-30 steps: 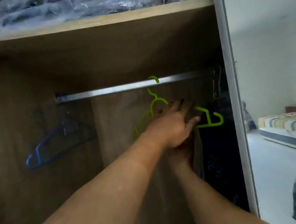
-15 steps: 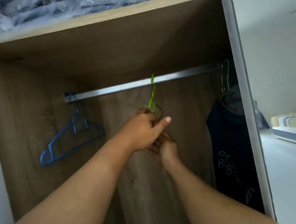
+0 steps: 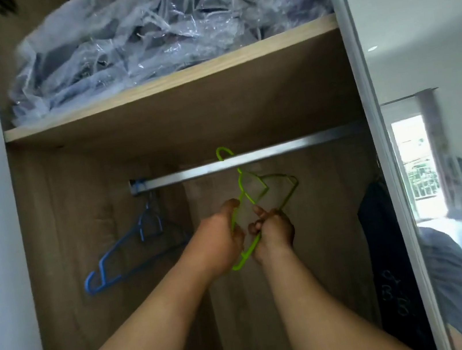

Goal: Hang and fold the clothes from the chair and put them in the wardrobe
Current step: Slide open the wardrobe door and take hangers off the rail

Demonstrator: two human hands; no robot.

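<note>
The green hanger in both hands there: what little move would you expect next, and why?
Probably lifting the green hanger so its hook clears the metal rail. The hook is over the rail, while the left hand and right hand both grip its lower frame, and it carries no garment. That suggests it is being fetched for clothes.
</note>
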